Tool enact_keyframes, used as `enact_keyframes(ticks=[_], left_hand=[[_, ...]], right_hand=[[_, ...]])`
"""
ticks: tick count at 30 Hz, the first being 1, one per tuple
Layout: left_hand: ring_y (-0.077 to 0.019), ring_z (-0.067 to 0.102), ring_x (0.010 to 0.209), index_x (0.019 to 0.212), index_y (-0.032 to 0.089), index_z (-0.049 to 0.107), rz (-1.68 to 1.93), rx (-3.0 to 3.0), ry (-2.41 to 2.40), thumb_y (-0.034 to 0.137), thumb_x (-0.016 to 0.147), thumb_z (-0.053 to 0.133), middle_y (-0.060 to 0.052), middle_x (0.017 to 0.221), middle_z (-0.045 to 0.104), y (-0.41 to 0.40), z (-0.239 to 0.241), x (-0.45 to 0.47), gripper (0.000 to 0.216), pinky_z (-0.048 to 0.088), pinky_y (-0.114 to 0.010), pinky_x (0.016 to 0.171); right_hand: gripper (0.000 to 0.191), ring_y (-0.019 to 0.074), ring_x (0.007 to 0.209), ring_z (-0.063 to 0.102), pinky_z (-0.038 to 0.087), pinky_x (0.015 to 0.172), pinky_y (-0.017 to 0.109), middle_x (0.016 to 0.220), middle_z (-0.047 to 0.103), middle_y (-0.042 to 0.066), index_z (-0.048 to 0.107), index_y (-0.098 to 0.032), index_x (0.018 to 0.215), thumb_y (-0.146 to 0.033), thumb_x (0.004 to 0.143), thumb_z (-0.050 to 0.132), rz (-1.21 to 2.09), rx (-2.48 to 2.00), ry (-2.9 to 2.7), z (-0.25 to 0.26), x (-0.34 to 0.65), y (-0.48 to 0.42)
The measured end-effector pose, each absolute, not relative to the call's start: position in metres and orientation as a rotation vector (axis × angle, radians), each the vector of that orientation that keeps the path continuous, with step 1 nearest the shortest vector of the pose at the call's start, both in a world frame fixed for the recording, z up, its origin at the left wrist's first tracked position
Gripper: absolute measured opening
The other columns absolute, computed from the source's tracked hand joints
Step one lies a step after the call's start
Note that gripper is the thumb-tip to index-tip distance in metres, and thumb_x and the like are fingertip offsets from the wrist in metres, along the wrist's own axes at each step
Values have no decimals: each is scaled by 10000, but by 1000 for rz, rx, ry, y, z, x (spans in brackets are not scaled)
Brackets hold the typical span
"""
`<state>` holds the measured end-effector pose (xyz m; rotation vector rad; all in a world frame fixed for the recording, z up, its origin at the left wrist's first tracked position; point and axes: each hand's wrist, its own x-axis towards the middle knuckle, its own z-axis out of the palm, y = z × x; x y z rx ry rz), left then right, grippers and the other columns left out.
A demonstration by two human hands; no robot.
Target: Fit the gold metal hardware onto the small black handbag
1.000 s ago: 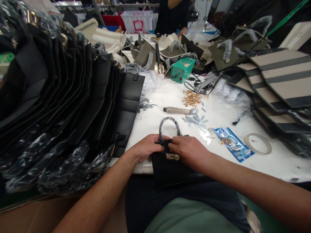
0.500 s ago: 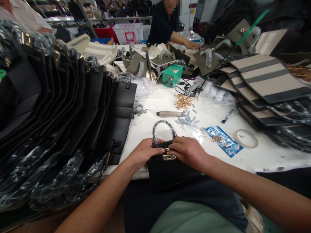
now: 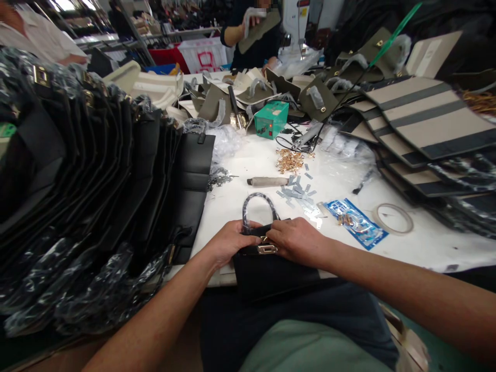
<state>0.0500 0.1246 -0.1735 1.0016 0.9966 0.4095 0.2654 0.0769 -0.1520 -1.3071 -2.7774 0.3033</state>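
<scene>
Left hand and right hand are both clamped on the top edge of a small black handbag, fingers curled over it, thumbs meeting near the gold clasp. Fingertips are mostly hidden behind the bag's top edge, so can't tell exactly what they pinch. Both forearms come in from the bottom of the view, elbows cut off, wrists angled inward twd each other.

The bag stands at the near edge of the white worktop, its lower half hanging off over the person's lap; its bottom blends w/ dark trousers, hard to make out. Its plastic-wrapped handle arches up just beyond the hands.

Near the worktop's middle: a grey cylindrical tool, a scatter of small silver metal pieces, and a heap of gold fittings. To the right of the hands lies a blue packet, w/ a tape ring just beside it. A green box sits twd the far side.

Along the left edge, a row of black bags leans in a stack, plastic-wrapped at the bottom. On the right edge, striped beige panels are piled up, partly cut off. At the far end, another person's hand holds up an olive piece.
</scene>
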Motion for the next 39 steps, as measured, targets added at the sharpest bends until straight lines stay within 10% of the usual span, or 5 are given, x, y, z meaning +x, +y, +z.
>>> enact_keyframes(ticks=[31,39], left_hand=[[-141,671,731,1063,116,703,340,951,1003,206,655,837,-61,847,748,130,-167,51,439,486,-230,725],[-145,594,561,784,89,757,402,925,1073,205,363,818,-62,688,690,112,-169,47,441,465,-285,595]], right_hand=[[214,182,767,605,408,680,310,882,676,76,627,-157,1076,-231,1004,439,42,-1176,-2597,-181,271,70],[245,201,642,666,504,596,319,782,717,79,707,-284,889,-226,923,472,75,-995,-2337,-221,266,67]])
